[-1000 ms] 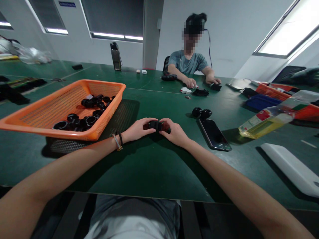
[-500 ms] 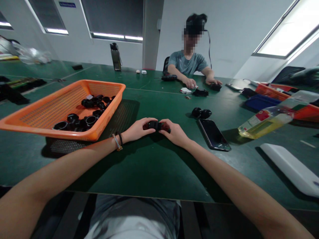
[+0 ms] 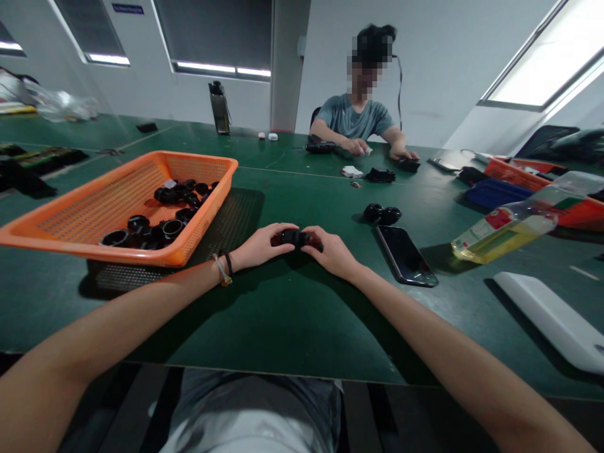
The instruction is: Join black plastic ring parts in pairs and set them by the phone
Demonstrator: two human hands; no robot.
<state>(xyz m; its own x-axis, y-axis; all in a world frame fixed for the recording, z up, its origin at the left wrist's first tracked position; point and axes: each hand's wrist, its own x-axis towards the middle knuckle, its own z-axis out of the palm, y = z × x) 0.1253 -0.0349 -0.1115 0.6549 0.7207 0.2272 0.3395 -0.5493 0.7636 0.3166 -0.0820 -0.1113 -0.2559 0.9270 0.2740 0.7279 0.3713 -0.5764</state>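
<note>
Black and probably plastic, the small fitting (image 3: 290,236) in the head view is pinched between thumb and fingers of the left hand (image 3: 257,246) and the right hand (image 3: 333,253), beyond the near edge of the surface (image 3: 283,321). It should handle light, stiff, perhaps slippery; its two ends look the best hold.

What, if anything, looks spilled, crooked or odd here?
Nothing looks spilled or damaged. The bottle of yellow liquid appears to lean, though the wide camera view may cause that. Two round black pieces lie near the phone, outside the orange basket holding black parts. The black item held by the left hand and right hand is partly hidden.
</note>
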